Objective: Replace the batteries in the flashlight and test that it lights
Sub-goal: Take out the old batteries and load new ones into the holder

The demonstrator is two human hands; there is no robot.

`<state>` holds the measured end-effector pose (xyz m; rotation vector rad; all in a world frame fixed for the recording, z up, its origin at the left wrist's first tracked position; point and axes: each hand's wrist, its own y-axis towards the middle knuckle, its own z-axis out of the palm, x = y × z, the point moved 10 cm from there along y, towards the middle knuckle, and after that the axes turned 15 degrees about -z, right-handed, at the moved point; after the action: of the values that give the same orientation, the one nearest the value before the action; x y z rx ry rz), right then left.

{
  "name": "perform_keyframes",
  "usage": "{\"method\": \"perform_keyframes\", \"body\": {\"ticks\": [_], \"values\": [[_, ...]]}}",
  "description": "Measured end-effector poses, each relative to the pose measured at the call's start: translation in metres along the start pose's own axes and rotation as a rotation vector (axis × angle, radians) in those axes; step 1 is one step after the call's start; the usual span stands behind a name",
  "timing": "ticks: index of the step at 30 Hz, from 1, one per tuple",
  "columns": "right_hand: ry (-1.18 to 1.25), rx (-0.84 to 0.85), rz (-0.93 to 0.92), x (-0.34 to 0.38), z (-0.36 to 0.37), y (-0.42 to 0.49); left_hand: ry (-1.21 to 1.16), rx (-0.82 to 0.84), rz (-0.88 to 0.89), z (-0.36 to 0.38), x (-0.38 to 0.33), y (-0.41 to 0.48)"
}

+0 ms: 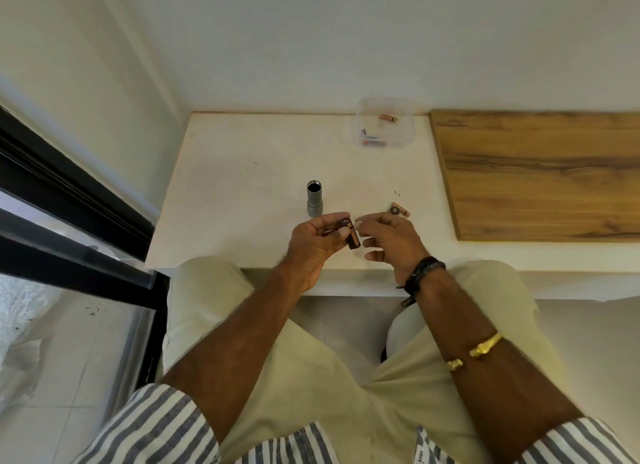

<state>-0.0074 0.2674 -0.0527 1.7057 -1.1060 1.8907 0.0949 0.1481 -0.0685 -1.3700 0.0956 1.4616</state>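
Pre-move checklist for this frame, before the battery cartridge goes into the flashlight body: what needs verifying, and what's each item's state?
1. Flashlight body stands upright on the table, open end up: ok.
2. Left hand grips the battery cartridge: ok.
3. Cartridge cells all seated, polarity correct: cannot tell.
4. Right hand free to help: cannot tell, fingertips too blurred.
5. End cap lies on the table near the right hand: ok.
6. Clear container holds spare batteries: ok.
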Motion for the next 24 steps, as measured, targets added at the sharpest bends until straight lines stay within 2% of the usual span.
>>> {"method": "perform_keyframes", "body": {"ticks": [13, 20, 24], "values": [[0.213, 0.082, 0.107, -0.013, 0.013, -0.002, 0.235, -0.010, 0.147, 0.005, -0.016, -0.006], [0.302, 0.029, 0.187, -0.022, 0.016, -0.003, 0.355, -0.050, 0.231, 0.010, -0.020, -0.010], [0.348, -0.018, 0.209, -0.023, 0.016, -0.003, 0.344, -0.060, 0.249, 0.011, -0.021, -0.011]]}}
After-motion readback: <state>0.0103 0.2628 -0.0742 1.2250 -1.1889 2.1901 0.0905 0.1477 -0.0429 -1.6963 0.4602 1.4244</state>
